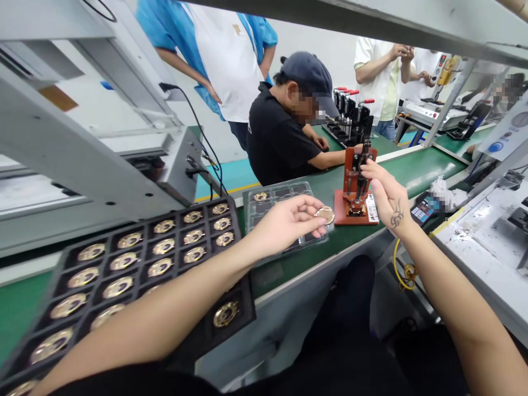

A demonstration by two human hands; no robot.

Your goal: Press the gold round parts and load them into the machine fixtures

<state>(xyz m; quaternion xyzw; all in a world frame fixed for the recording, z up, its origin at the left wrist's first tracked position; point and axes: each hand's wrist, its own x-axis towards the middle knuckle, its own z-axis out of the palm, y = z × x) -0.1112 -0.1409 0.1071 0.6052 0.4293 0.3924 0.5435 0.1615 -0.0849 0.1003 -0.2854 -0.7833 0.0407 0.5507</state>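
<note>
The left hand (295, 221) pinched a round metal part (325, 215). The right hand's fingers (373, 171) lay loosely against the red press (355, 190).

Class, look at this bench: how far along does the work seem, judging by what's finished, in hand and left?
Possibly finished: one gold piece in the clear tray, though its state is unclear. In hand: the left hand holds a round piece; the right hand is at the red press. Probably left: the black tray's many pieces.
</note>
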